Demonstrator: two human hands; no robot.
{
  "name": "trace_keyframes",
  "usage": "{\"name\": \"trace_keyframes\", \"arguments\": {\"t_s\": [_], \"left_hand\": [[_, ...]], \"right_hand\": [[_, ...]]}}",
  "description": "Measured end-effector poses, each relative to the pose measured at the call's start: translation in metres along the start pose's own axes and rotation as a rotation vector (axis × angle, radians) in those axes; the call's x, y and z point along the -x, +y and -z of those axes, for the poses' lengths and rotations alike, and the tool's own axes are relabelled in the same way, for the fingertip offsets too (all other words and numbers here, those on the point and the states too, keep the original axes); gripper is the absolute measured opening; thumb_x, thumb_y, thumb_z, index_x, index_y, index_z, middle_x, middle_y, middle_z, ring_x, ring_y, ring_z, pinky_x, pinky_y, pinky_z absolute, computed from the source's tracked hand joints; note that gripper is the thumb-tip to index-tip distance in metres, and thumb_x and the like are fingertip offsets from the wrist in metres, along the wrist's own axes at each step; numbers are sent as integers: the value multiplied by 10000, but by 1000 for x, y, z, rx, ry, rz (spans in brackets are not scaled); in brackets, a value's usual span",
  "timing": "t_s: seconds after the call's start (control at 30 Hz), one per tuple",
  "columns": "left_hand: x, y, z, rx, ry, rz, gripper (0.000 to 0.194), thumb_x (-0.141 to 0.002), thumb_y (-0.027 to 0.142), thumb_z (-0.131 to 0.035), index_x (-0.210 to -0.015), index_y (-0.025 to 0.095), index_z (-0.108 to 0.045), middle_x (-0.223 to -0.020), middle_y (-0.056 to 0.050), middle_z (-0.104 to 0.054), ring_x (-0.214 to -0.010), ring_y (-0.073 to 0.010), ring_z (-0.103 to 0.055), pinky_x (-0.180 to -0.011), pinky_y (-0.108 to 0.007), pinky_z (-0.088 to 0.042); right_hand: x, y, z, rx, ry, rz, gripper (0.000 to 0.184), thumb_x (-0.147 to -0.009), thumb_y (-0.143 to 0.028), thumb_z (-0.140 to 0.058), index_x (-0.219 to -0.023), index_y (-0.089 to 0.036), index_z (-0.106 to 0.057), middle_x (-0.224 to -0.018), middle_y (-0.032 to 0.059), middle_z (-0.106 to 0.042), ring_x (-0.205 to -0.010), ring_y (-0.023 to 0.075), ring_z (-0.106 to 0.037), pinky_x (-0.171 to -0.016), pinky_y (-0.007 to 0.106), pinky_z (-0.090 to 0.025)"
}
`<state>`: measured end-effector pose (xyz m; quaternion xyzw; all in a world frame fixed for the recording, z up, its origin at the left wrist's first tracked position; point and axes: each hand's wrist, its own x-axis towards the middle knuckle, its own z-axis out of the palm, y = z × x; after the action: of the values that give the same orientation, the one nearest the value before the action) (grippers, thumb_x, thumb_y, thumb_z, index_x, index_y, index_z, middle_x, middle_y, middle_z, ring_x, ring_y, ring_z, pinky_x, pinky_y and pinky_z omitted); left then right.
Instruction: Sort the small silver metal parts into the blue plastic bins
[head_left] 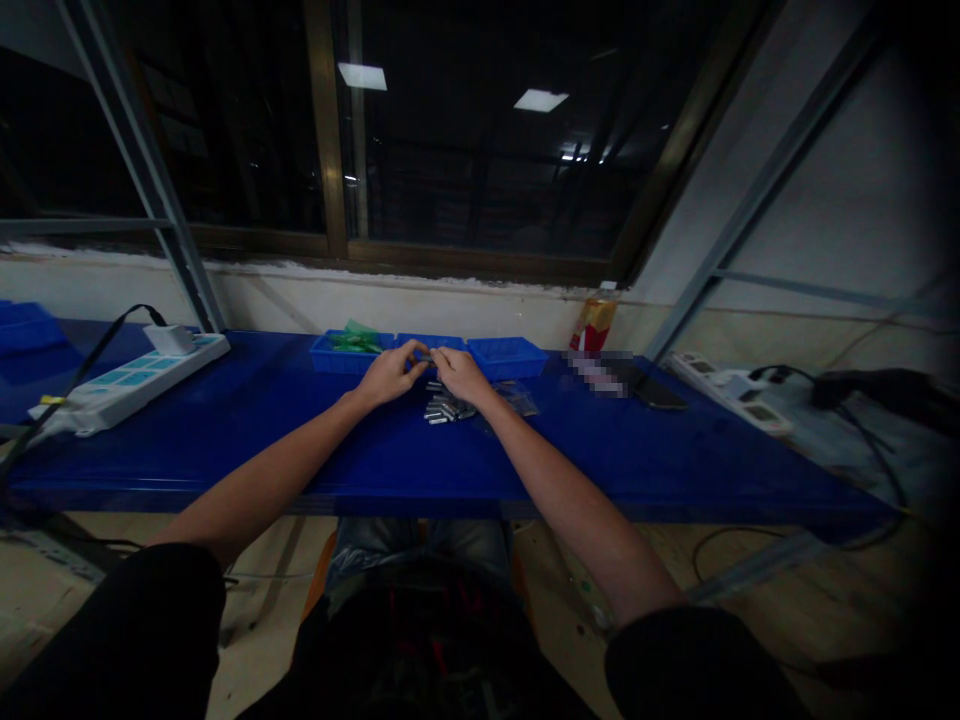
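Fingertips of the left hand (390,372) and right hand (459,372) meet near the far edge of the blue bench (247,430), pinched together over something too small to make out. Just beneath the right hand lies a heap of small metal pieces (447,408) (silvery, short), beside a clear plastic bag (519,396). Three blue trays (507,356) line the far edge behind the hands, the left one holding green bits (355,342). A white power strip (127,384) rests toward the left end, and a red can (594,324) stands toward the right.
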<state>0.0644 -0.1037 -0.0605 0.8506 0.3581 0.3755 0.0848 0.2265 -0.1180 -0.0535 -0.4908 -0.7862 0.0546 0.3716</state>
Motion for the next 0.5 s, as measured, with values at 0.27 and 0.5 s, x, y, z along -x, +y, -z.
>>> {"name": "trace_keyframes", "arguments": {"t_s": [0.27, 0.5], "left_hand": [[-1, 2, 4, -38, 38, 107, 340, -891, 395, -332, -883, 167, -584, -679, -32, -627, -625, -158, -569, -594, -246, -385], [-1, -1, 2, 23, -57, 123, 518, -915, 441, -198, -777, 153, -606, -641, -37, -627, -628, -160, -581, -616, -253, -404]], "right_hand": [[3, -1, -1, -70, 18, 46, 245, -833, -331, -449, -1000, -172, -532, -593, -47, -490, -548, 104, -466, -561, 216, -326], [1, 1, 0, -19, 38, 78, 199, -831, -313, -452, -934, -188, -568, -608, -30, -546, -554, 107, -496, -567, 213, -345]]}}
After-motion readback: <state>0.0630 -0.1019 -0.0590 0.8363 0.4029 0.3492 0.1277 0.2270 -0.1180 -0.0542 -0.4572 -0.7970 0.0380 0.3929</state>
